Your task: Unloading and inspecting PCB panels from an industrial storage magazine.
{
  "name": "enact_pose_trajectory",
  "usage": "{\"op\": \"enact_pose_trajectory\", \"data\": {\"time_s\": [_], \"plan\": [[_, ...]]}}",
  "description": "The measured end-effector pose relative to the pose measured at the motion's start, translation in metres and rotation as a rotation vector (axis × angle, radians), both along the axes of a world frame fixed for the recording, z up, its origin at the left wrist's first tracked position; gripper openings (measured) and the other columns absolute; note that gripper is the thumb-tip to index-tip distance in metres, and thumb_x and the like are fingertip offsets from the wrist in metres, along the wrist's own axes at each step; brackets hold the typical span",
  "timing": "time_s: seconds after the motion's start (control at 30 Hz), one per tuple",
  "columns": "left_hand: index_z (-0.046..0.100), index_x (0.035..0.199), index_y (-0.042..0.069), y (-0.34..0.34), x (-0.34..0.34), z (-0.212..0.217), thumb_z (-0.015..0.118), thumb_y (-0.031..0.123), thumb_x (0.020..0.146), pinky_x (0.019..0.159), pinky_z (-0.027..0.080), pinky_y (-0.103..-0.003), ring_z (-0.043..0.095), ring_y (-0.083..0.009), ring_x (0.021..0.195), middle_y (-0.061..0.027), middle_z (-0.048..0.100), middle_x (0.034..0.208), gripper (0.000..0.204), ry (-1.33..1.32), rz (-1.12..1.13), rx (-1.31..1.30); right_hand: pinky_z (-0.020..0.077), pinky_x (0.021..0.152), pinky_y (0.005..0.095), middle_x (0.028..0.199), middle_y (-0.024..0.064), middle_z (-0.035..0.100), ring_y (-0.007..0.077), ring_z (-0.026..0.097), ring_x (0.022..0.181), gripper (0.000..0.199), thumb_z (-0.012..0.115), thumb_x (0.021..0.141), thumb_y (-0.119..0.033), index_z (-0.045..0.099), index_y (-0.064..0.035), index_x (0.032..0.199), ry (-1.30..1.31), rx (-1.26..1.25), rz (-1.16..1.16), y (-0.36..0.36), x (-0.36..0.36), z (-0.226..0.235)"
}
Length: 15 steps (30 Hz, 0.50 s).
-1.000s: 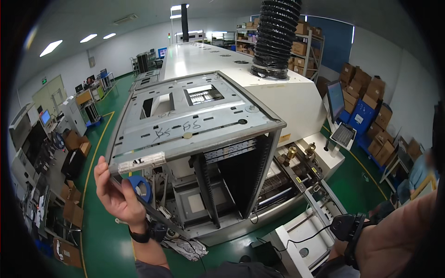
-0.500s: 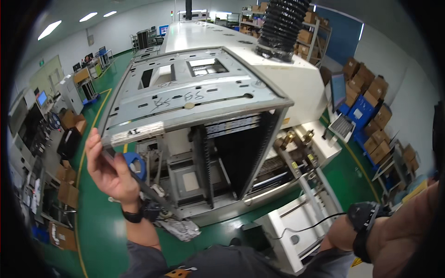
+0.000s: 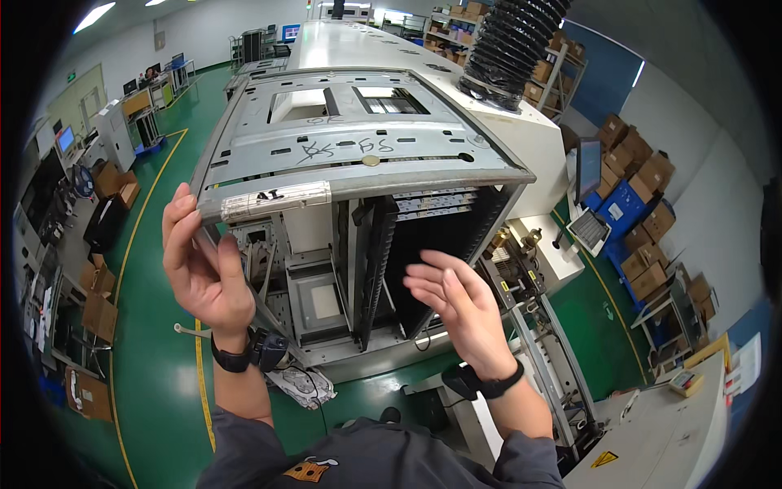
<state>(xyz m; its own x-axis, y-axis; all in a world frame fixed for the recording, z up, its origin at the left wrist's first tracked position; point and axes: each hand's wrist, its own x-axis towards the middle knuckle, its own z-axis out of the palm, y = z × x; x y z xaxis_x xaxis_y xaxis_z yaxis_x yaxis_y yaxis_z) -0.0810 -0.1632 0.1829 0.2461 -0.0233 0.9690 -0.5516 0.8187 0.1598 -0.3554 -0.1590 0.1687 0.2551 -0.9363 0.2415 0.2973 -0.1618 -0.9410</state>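
A metal magazine rack (image 3: 326, 155) with a silvery slotted top plate fills the middle of the view. My left hand (image 3: 208, 273) is closed around its near left corner post, below a taped label (image 3: 277, 200). My right hand (image 3: 460, 306) is in front of the rack's open side, fingers stretched out, with nothing visible in it. Behind that hand, black toothed side walls (image 3: 376, 277) run down inside the rack. Several thin boards with pale strips (image 3: 436, 204) lie in the uppermost slots. The palm side of the left grip is partly hidden by the post.
A long white machine (image 3: 521, 147) with a black ribbed duct (image 3: 513, 57) stands behind the rack. Conveyor rails (image 3: 562, 367) extend at the right, near a monitor (image 3: 588, 167) and keyboard (image 3: 590, 232). Cardboard boxes (image 3: 643, 204) are stacked beyond. Crumpled wrapping (image 3: 301, 387) lies below.
My right hand has come from the lower right edge to the front of the rack, its fingers extended. My left hand keeps hold of the corner post. The view has shifted slightly.
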Motion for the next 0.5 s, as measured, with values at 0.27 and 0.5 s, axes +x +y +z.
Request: {"op": "enact_pose_trajectory", "data": {"time_s": [0.27,0.5], "plan": [[0.046,0.12,0.001,0.005,0.002,0.0,0.053,-0.009,0.082,0.107,0.027,-0.046,0.038,-0.0349,0.127,-0.0176,0.044,0.129,0.04,0.018,0.001,0.016,0.0474,0.095,0.0332,0.116,0.0196,0.058,0.0257,0.059,0.107,0.032,0.047,0.097,-0.021,0.05,0.0061,0.115,-0.292,0.128,-0.059,-0.033,0.03,0.024],[0.046,0.12,0.001,0.003,0.002,-0.001,0.054,-0.008,0.082,0.107,0.027,-0.046,0.038,-0.0342,0.127,-0.0174,0.044,0.129,0.039,0.01,-0.018,0.016,0.049,0.093,0.0329,0.111,0.0193,0.061,0.0257,0.06,0.104,0.026,0.049,0.096,-0.018,0.055,0.0057,0.106,-0.346,0.167,-0.132,-0.034,0.035,0.025]]}}
